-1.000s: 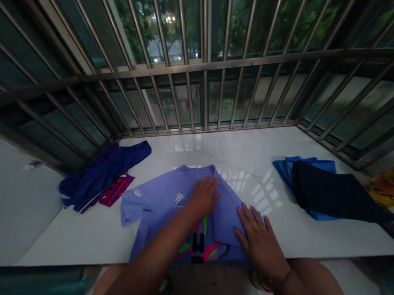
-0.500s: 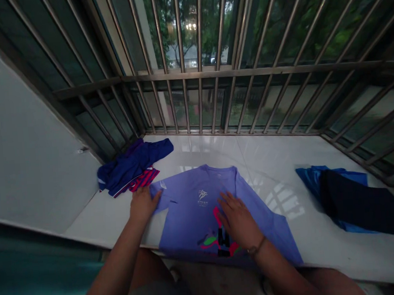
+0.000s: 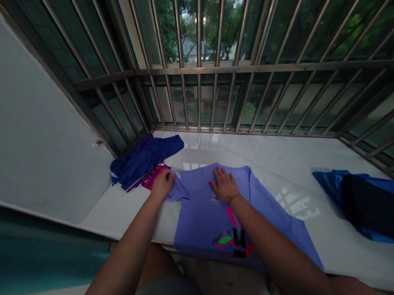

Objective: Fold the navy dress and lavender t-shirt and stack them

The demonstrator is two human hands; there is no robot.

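A purple shirt (image 3: 202, 223) lies spread out, front up, on the white ledge. White lettering on its chest is partly covered, and a colourful print shows lower down, where the hem hangs over the front edge. My left hand (image 3: 162, 185) is at the end of the left-side sleeve, its fingers closed on the fabric. Flat on the chest, just below the collar, rests my right hand (image 3: 224, 184) with its fingers stretched out and holding nothing. The sleeve on the right lies extended toward the ledge's front edge.
Dark blue and red-striped clothes (image 3: 144, 162) lie heaped in the left back corner. Blue and black garments (image 3: 373, 207) lie at the right. Metal window bars (image 3: 198, 71) rise behind the white ledge (image 3: 268, 153). A teal curtain (image 3: 45, 252) hangs at the lower left.
My right hand has slid up the shirt from the print to near the collar. My left hand now pinches the sleeve end, which has bunched into folds. The view has shifted slightly.
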